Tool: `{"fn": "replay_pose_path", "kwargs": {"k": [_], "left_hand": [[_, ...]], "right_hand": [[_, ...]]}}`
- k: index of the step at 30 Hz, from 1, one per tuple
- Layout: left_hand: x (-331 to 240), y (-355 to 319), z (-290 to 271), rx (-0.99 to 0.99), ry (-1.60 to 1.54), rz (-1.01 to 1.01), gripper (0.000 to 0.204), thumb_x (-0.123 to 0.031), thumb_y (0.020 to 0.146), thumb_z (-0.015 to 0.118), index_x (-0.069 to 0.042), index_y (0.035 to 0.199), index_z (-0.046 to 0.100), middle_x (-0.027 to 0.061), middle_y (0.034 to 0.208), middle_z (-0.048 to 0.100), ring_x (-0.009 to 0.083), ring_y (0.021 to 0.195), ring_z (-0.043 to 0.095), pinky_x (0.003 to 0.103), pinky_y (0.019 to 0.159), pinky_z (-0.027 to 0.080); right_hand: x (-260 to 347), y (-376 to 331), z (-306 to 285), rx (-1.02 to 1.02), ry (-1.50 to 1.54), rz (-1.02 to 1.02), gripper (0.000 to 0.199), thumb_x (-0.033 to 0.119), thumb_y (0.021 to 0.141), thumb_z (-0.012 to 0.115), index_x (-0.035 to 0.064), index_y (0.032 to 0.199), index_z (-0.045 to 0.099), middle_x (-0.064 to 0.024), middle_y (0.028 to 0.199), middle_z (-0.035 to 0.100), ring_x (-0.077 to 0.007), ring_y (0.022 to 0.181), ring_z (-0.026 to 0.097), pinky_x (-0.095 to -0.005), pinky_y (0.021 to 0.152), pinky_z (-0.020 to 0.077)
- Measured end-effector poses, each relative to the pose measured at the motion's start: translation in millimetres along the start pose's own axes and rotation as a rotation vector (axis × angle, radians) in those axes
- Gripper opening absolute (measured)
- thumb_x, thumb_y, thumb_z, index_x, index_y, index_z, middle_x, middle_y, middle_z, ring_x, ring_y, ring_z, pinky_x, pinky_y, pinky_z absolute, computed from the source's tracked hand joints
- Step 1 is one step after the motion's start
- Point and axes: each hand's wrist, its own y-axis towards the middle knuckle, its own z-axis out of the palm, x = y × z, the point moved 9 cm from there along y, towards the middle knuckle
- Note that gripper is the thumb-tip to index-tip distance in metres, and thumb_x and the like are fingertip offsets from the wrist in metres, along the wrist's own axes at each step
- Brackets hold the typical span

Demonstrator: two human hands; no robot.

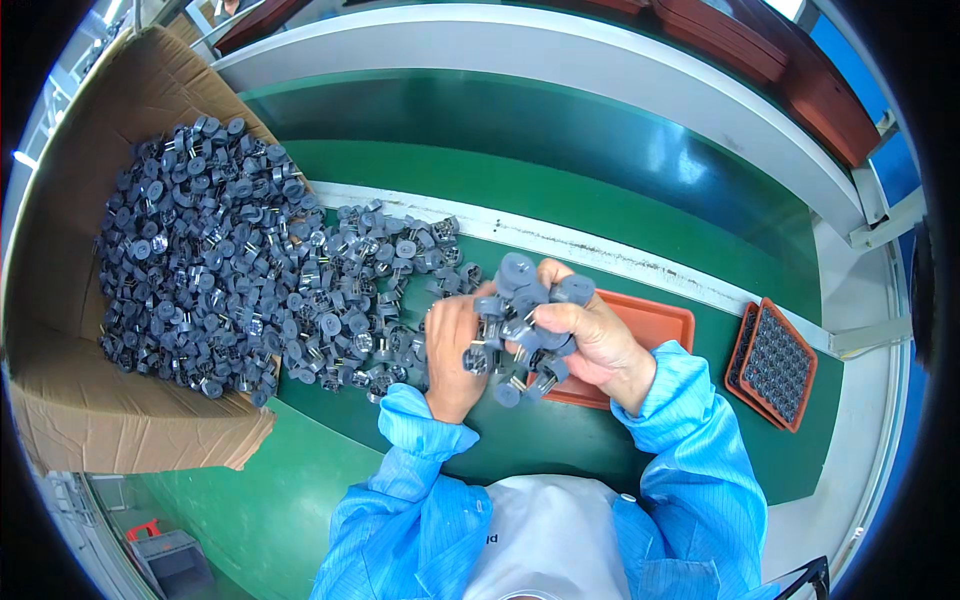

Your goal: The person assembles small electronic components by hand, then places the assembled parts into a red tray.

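A clump of small dark grey round parts with metal pins (pixel 525 320) is bunched between my two hands above the work surface. My right hand (pixel 600 345) is closed on the clump from the right, its thumb pressed over the front. On the clump's left side, my left hand (pixel 455 350) is curled against the parts, its fingertips partly hidden behind them. Below and behind my right hand lies an orange-red tray (pixel 655 312), mostly covered by the hand and the parts. A loose pile of the same grey parts (pixel 370 270) spreads up to my left hand.
A big cardboard box (pixel 60 250) lies open at the left, its heap spilling onto the green surface (pixel 430 160). Two stacked orange-red trays (pixel 795 410), the upper filled with parts, sit at the right. A white rail (pixel 590 240) crosses behind my hands.
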Motion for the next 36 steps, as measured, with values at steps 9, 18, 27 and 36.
{"fn": "replay_pose_path", "kwargs": {"k": [9, 18, 27, 36], "left_hand": [[11, 10, 9, 0.168, 0.527, -0.069, 0.076, 0.011, 0.077, 0.06, -0.007, 0.15, 0.058, 0.0185, 0.13, 0.055, 0.0374, 0.124, 0.051, 0.054, 0.112, 0.035], [-59, -7, 33, 0.343, -0.14, -0.042, 0.054, 0.004, 0.091, 0.065, -0.003, 0.144, 0.058, 0.0237, 0.147, 0.051, 0.0446, 0.133, 0.051, 0.052, 0.114, 0.042], [-56, -44, 84, 0.543, -0.296, -0.075, 0.055, -0.011, 0.093, 0.075, -0.002, 0.144, 0.057, 0.0179, 0.142, 0.061, 0.0394, 0.131, 0.057, 0.049, 0.111, 0.042], [-74, -64, 87, 0.737, -0.383, 0.01, 0.048, -0.018, 0.093, 0.077, -0.009, 0.138, 0.062, 0.0085, 0.131, 0.067, 0.029, 0.118, 0.062, 0.044, 0.097, 0.042]], "right_hand": [[42, -50, -43, -0.173, -0.312, -0.131, 0.028, 0.003, 0.091, 0.081, 0.0089, 0.105, 0.056, -0.013, 0.129, 0.061, -0.0181, 0.101, 0.068, -0.0322, 0.08, 0.0599], [36, -90, -35, -0.193, -1.763, -0.303, 0.043, 0.012, 0.08, 0.089, 0.0079, 0.114, 0.062, -0.0168, 0.146, 0.05, -0.0426, 0.138, 0.045, -0.0522, 0.114, 0.0451], [32, -131, -50, -0.227, -1.697, -0.278, 0.051, 0.009, 0.086, 0.082, 0.0044, 0.131, 0.059, -0.0185, 0.154, 0.051, -0.043, 0.137, 0.053, -0.0502, 0.111, 0.0504], [38, -158, -46, -0.272, -1.75, -0.263, 0.03, 0.006, 0.088, 0.08, 0.0025, 0.115, 0.069, -0.0162, 0.128, 0.061, -0.0381, 0.117, 0.064, -0.0463, 0.097, 0.0564]]}}
